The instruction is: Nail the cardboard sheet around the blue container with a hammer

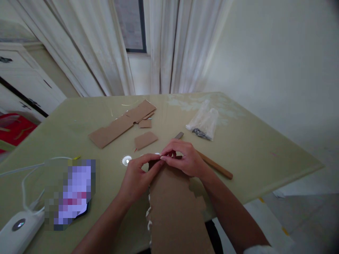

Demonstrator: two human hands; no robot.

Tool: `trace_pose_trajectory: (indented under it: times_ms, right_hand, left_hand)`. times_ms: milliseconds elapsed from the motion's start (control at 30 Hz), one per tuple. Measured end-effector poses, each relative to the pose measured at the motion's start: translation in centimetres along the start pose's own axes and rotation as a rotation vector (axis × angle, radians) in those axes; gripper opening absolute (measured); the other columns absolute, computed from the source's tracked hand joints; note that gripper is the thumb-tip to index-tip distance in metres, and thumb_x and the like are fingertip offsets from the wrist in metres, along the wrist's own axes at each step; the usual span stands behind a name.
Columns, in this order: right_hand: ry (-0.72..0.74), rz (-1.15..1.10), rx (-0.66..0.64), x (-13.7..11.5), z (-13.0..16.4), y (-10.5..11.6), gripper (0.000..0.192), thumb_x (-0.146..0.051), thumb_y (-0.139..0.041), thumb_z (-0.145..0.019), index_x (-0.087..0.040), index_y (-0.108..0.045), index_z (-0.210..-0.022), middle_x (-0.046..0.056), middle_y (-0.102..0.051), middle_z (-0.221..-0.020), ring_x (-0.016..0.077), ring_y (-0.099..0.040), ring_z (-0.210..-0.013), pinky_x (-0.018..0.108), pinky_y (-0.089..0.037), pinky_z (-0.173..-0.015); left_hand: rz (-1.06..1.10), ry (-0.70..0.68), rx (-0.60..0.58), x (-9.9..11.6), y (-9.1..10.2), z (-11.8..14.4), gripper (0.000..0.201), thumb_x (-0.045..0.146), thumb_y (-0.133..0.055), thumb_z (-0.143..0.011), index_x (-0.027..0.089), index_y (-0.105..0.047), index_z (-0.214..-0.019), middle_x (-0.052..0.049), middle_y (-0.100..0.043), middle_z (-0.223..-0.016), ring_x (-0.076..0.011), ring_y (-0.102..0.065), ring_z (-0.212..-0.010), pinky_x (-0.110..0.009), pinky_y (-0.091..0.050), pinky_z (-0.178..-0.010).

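Both hands meet at the far end of a long cardboard strip (174, 204) that runs from the near edge of the bench (265, 155) toward its middle. The left hand (137, 176) pinches the strip's far left corner, fingers narrow and closed on the card. The right hand (184, 158) curls over the far right corner, fingertips (165, 157) pressed together on the same edge; whether something small sits between them cannot be made out. The strip's left side shows a white ragged fringe, and its right side is torn unevenly. Its near end is cut off by the lower frame.

Beyond the strip, partly covered by the right hand, lies a wooden-handled tool (214, 165); only its handle and a grey tip show. Farther beyond the strip lie loose cardboard pieces (119, 127) and a plastic bag (205, 121) with dark contents too small to read. Just left of the strip's far end sits a small white disc (126, 160). Well left of the strip, a pixelated patch (70, 194) hides a flat object, with a white device (16, 229) and its cable alongside.
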State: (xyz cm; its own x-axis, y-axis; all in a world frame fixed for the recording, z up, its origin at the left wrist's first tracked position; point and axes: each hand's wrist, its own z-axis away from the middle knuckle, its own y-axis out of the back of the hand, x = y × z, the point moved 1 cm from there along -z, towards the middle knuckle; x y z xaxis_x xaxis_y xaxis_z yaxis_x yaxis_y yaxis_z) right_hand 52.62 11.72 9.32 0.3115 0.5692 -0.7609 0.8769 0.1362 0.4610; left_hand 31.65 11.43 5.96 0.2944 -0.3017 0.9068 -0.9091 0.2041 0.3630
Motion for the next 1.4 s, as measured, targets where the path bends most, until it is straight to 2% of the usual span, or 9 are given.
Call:
trace_pose_trajectory:
  times_ms: [300,433,567,667,767,1000,1167,1267,1400]
  right_hand:
    - [-0.006,-0.047,0.021,0.4,0.1,-0.2,0.012,-0.032,-0.077,-0.098,-0.021,-0.079,-0.103,0.002,-0.073,-0.094,0.0136,-0.066,-0.078,0.027,-0.054,-0.073]
    - [-0.163,-0.041,0.169,0.9,0.7,1.3,0.028,-0.041,-0.073,-0.099,-0.024,-0.076,-0.120,0.004,-0.077,-0.101,0.0170,-0.071,-0.088,0.029,-0.057,-0.077]
    - [-0.395,0.281,0.301,2.6,3.3,4.5,0.032,-0.047,-0.070,-0.098,-0.021,-0.074,-0.118,0.008,-0.078,-0.104,0.0222,-0.073,-0.092,0.033,-0.057,-0.076]
    - [-0.514,0.599,0.175,4.3,6.2,6.1,0.034,-0.046,-0.069,-0.099,-0.019,-0.073,-0.119,0.015,-0.075,-0.120,0.0294,-0.071,-0.109,0.041,-0.056,-0.090]
    - [-0.587,0.782,-0.003,5.2,8.3,6.5,0.033,-0.042,-0.071,-0.098,-0.019,-0.071,-0.122,0.015,-0.073,-0.124,0.0322,-0.068,-0.117,0.043,-0.052,-0.099]
    - [-0.695,1.002,-0.198,4.1,7.6,5.5,0.022,-0.030,-0.054,-0.104,-0.014,-0.069,-0.108,0.018,-0.074,-0.111,0.0304,-0.070,-0.103,0.036,-0.050,-0.082]
    - [-0.687,0.980,-0.262,3.7,6.3,5.9,0.026,-0.023,-0.049,-0.104,-0.010,-0.066,-0.118,0.018,-0.076,-0.096,0.0286,-0.072,-0.085,0.034,-0.047,-0.072]
    - [-0.627,0.903,-0.310,3.1,5.8,6.8,0.030,-0.030,-0.044,-0.109,-0.013,-0.069,-0.111,0.012,-0.074,-0.093,0.0231,-0.069,-0.083,0.032,-0.048,-0.074]
    - [-0.557,0.567,-0.192,0.0,5.0,8.1,0.046,-0.039,-0.033,-0.114,-0.018,-0.071,-0.098,0.000,-0.061,-0.074,0.0156,-0.058,-0.066,0.028,-0.045,-0.065]
  left_hand:
    - [-0.043,0.023,0.011,0.0,-0.1,0.0,0.020,0.042,-0.076,-0.094,0.029,-0.088,-0.102,-0.001,-0.087,-0.100,-0.0247,-0.081,-0.090,-0.029,-0.060,-0.070]
    - [-0.035,0.038,0.031,-0.2,-0.1,0.0,0.020,0.045,-0.078,-0.092,0.030,-0.089,-0.100,-0.002,-0.087,-0.101,-0.0264,-0.082,-0.095,-0.034,-0.064,-0.084]
    - [-0.023,0.034,0.030,-0.2,0.0,0.0,0.023,0.047,-0.078,-0.091,0.029,-0.089,-0.100,-0.003,-0.087,-0.103,-0.0281,-0.083,-0.098,-0.038,-0.065,-0.089]
    - [-0.025,0.031,0.023,-0.1,0.1,0.0,0.024,0.048,-0.077,-0.091,0.028,-0.089,-0.101,-0.004,-0.087,-0.104,-0.0291,-0.082,-0.100,-0.039,-0.065,-0.088]
    - [-0.027,0.046,0.010,0.1,0.2,0.1,0.025,0.048,-0.077,-0.092,0.028,-0.088,-0.101,-0.005,-0.087,-0.106,-0.0298,-0.082,-0.102,-0.038,-0.065,-0.080]
    - [-0.004,0.021,0.016,0.0,0.2,0.1,0.024,0.047,-0.078,-0.092,0.027,-0.088,-0.100,-0.005,-0.087,-0.104,-0.0281,-0.082,-0.097,-0.038,-0.064,-0.085]
    - [0.010,0.001,0.013,-0.1,0.2,0.2,0.025,0.047,-0.078,-0.092,0.026,-0.088,-0.100,-0.006,-0.087,-0.103,-0.0284,-0.082,-0.096,-0.039,-0.064,-0.087]
    - [0.001,0.004,0.007,-0.2,0.3,0.2,0.024,0.047,-0.077,-0.092,0.027,-0.088,-0.100,-0.005,-0.087,-0.105,-0.0286,-0.082,-0.098,-0.040,-0.064,-0.089]
    - [-0.007,-0.003,0.007,-0.1,0.3,0.2,0.023,0.046,-0.077,-0.092,0.028,-0.088,-0.100,-0.005,-0.087,-0.104,-0.0285,-0.082,-0.098,-0.041,-0.064,-0.091]
